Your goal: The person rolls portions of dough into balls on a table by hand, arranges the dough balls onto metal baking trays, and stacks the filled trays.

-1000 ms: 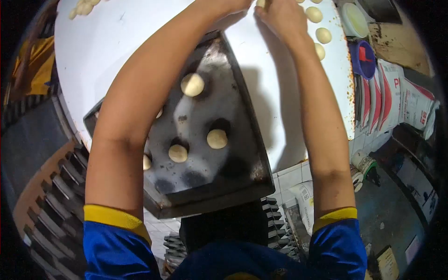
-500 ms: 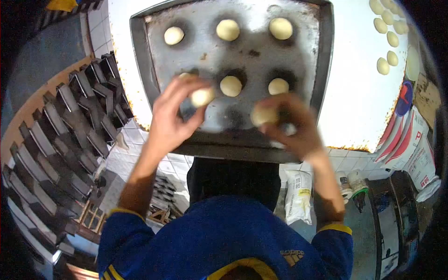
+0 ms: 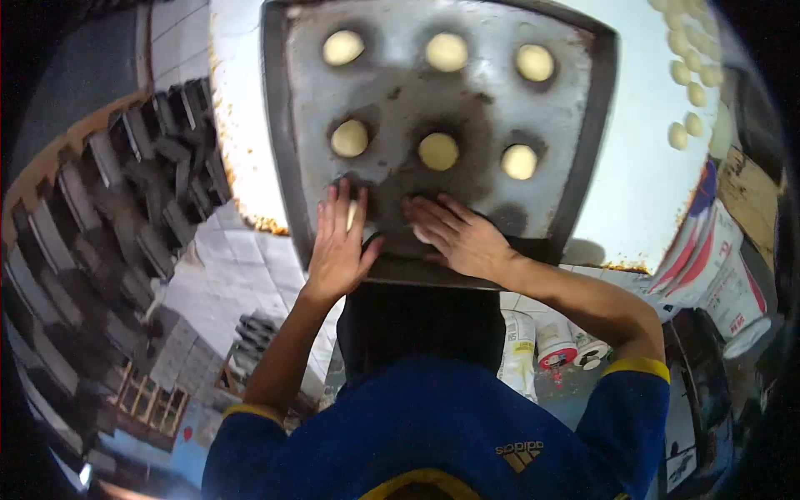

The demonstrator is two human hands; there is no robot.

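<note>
A dark metal baking tray (image 3: 602, 108) carries several pale dough balls in rows, among them a dough ball (image 3: 438, 152) in the middle and a dough ball (image 3: 349, 138) at the left. My left hand (image 3: 337, 246) lies flat, fingers stretched, over the tray's near left part; a bit of pale dough (image 3: 352, 215) shows between its fingers. Palm down, my right hand (image 3: 462, 240) rests over the near middle with its fingers extended. Most of what lies under that palm is hidden, though a small pale edge shows by the fingers.
The tray sits on a white table (image 3: 642, 183) with rusty edges. More dough balls (image 3: 695, 96) lie at its far right. Printed sacks (image 3: 723, 275) and tubs (image 3: 557, 343) stand below on the right. Stacked dark metal pans (image 3: 100, 217) fill the left side.
Both hands, each holding a dough ball before, have come down to the tray's near part and flattened out. The right hand has swung left. The view has shifted slightly.
</note>
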